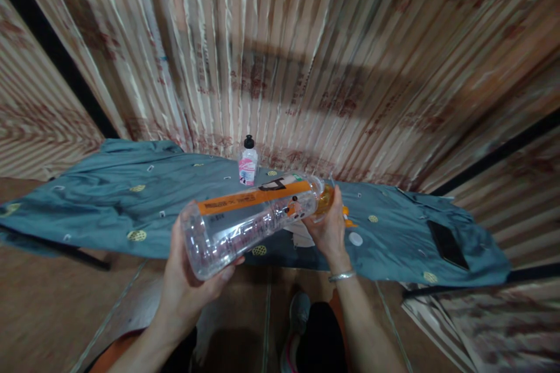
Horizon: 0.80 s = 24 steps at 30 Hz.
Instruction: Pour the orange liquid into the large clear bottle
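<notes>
A large clear plastic bottle (245,227) with an orange label is tilted above the table, its base at the left and its narrower end to the right. My left hand (192,268) is wrapped round the base. My right hand (330,227) is closed round a small clear container (325,197) with amber colour in it, right at the bottle's narrower end. Whether the two touch, or anything flows between them, I cannot tell. Below my right hand lie a white round lid (356,239) and a small orange thing (347,215), partly hidden.
A teal cloth (175,186) covers the long table. Toward its back stands a clear bottle (248,166) with a pink label and black cap. A dark phone (447,243) lies at the right. Pleated curtains (280,70) hang behind, with dark frame poles (56,46) at the sides.
</notes>
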### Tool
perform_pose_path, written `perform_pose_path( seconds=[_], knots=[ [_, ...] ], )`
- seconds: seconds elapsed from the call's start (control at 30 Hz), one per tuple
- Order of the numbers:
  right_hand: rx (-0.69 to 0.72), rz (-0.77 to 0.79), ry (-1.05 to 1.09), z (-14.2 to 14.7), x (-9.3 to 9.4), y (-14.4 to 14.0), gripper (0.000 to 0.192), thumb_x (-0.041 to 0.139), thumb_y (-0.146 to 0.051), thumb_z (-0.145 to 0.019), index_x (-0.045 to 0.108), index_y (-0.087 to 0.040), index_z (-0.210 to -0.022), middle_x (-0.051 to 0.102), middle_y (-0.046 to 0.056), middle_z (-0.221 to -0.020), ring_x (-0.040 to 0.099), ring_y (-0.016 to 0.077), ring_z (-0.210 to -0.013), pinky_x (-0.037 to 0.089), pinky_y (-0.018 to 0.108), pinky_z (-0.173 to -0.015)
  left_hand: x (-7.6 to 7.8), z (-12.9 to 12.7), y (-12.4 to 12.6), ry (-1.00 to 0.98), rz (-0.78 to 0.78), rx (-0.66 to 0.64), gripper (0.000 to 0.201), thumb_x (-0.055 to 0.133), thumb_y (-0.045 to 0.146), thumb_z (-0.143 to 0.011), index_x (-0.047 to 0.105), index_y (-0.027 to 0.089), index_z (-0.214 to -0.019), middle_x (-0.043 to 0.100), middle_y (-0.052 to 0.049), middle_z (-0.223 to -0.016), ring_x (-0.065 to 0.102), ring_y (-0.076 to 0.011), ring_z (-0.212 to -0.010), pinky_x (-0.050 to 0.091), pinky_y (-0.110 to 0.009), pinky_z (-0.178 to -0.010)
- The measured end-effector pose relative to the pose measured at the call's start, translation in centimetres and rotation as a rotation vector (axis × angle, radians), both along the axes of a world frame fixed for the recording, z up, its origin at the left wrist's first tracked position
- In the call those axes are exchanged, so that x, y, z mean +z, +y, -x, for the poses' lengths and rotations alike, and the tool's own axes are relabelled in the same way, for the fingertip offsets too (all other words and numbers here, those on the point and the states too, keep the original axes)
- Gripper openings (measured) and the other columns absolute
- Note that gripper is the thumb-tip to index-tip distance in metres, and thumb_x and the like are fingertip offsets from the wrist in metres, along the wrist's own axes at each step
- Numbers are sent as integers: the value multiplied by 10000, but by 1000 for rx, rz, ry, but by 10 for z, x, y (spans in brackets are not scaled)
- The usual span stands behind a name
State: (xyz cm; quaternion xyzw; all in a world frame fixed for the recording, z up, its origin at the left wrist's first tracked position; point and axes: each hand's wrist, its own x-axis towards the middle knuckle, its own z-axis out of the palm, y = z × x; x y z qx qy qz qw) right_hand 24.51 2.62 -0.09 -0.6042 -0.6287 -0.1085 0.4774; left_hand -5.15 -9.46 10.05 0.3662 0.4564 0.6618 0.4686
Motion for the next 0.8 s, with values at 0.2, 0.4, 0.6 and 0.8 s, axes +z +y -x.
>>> perform_pose_path(
  seconds=[0.2,0.4,0.6,0.8],
  knots=[
    [-13,-12,-25,5,-2,-2,1123,861,-498,-924,277,-113,-1802,563,329,-1731,610,454,-1602,547,702,-1306,0,4,0,42,19,47,1304,1127,553,-533,561,248,-1668,594,-204,-1730,846,-399,-1081,792,-499,-820],
    [-16,-42,-43,7,-3,-1,1071,824,-537,-957,302,-119,-1793,550,329,-1730,566,468,-1634,524,730,-1312,-2,8,0,70,27,48,1109,1131,518,-536,644,246,-1494,737,-152,-1537,853,-387,-1060,776,-439,-805],
    [-4,-3,-13,9,-1,-2,1082,844,-497,-923,303,-132,-1786,569,315,-1721,590,456,-1612,536,717,-1306,-3,11,-2,80,34,36,1109,1129,559,-551,637,254,-1498,745,-169,-1568,877,-336,-879,770,-454,-800],
    [-8,-31,-10,13,-2,-1,1072,845,-478,-912,320,-127,-1777,594,311,-1692,612,456,-1585,557,716,-1292,-3,14,-4,81,39,56,1090,1144,502,-514,662,259,-1461,772,-143,-1523,880,-355,-891,770,-451,-783]
  ],
)
